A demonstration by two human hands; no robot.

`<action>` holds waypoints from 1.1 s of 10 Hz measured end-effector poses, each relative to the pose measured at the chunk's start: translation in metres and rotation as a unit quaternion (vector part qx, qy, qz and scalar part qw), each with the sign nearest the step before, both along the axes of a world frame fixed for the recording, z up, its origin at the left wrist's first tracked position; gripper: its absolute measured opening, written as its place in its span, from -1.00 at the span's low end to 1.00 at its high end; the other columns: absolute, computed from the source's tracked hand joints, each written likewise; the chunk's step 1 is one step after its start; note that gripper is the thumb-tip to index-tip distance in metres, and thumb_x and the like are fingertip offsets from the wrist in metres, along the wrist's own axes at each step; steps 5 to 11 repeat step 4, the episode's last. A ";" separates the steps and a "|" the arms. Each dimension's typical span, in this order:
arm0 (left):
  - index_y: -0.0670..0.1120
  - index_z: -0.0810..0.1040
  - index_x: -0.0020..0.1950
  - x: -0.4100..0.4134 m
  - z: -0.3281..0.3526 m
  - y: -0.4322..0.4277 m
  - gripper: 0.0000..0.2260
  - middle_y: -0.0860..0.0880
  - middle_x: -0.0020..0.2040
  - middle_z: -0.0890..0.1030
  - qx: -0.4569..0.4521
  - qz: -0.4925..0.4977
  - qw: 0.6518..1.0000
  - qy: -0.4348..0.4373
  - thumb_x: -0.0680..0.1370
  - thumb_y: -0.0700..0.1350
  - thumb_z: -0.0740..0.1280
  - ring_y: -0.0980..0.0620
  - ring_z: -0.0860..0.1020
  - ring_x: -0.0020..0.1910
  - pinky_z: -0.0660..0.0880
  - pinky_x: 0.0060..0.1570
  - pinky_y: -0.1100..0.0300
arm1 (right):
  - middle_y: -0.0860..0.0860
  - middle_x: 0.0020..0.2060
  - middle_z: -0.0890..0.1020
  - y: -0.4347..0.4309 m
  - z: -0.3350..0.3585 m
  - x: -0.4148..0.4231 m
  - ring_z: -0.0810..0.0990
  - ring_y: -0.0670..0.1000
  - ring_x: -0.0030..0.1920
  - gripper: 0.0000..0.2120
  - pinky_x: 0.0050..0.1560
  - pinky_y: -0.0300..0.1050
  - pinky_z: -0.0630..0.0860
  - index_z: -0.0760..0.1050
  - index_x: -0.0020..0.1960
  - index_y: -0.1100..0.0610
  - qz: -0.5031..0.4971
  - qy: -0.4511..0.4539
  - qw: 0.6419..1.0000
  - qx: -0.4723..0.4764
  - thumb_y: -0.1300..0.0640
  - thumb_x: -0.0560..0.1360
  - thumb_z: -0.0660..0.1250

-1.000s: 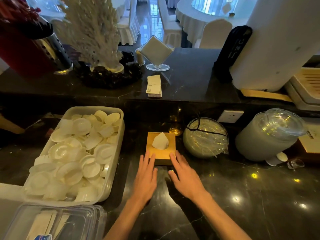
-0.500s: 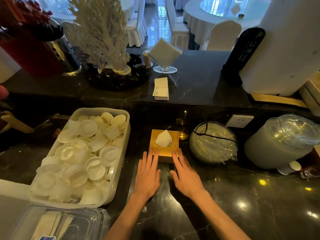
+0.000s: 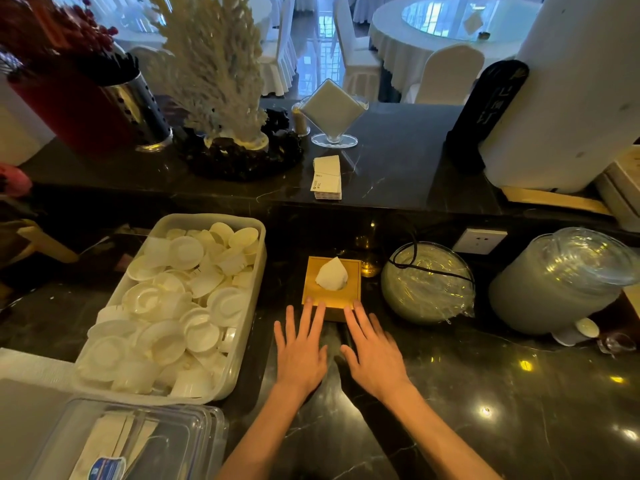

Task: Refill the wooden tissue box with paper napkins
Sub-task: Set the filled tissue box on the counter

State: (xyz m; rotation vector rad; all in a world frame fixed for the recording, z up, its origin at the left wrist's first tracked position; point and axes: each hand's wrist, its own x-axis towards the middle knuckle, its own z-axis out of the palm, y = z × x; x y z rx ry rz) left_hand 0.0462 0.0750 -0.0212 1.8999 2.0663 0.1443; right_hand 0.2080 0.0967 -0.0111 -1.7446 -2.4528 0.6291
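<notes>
The head camera looks down on a dark marble counter [image 3: 450,393] with pale veins and small reflections of lamps. Behind it a higher black ledge [image 3: 398,161] carries a white coral ornament [image 3: 214,64], a clear napkin holder [image 3: 333,112] and a small stack of cards [image 3: 326,177]. Further back is a dining room with a round table [image 3: 446,26] under white cloth and chairs in white covers. On the counter at the left, a plastic bin [image 3: 258,271] is full of small white dishes; at the right stand a round glass bowl [image 3: 427,282] wrapped in film and a stack of clear lids [image 3: 561,282]. The wooden tissue box [image 3: 331,289] stands in the middle of the counter, with one white napkin [image 3: 331,275] rising out of the opening in its top. The left hand [image 3: 300,351] lies flat, palm down, fingers spread, with the fingertips on the near edge of the box. The right hand [image 3: 375,355] is also flat and spread, its fingertips touching the near right corner. Neither hand grasps anything.
</notes>
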 end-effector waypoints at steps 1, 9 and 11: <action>0.14 -0.33 0.57 0.005 0.005 0.001 -0.18 0.04 0.59 -0.35 -0.015 0.014 1.000 -0.012 0.58 0.01 0.25 -0.29 -0.18 0.57 -0.08 0.52 -0.29 | -0.12 0.58 -0.28 -0.001 0.003 -0.002 0.07 0.16 0.58 -0.20 0.44 0.20 0.34 -0.31 0.57 -0.10 -0.011 0.008 1.000 -0.019 -0.12 0.59 0.20; 0.17 -0.13 0.59 0.007 0.062 0.003 -0.27 -0.05 0.63 -0.09 -0.128 0.021 0.991 0.016 0.58 0.07 0.28 -0.31 -0.07 0.57 -0.07 0.47 -0.39 | -0.02 0.61 -0.03 0.007 0.050 -0.005 0.18 0.20 0.54 -0.28 0.43 0.23 0.32 -0.04 0.59 -0.02 -0.009 -0.004 0.994 -0.105 -0.12 0.57 0.24; 0.17 -0.13 0.59 0.007 0.062 0.003 -0.27 -0.05 0.63 -0.09 -0.128 0.021 0.991 0.016 0.58 0.07 0.28 -0.31 -0.07 0.57 -0.07 0.47 -0.39 | -0.02 0.61 -0.03 0.007 0.050 -0.005 0.18 0.20 0.54 -0.28 0.43 0.23 0.32 -0.04 0.59 -0.02 -0.009 -0.004 0.994 -0.105 -0.12 0.57 0.24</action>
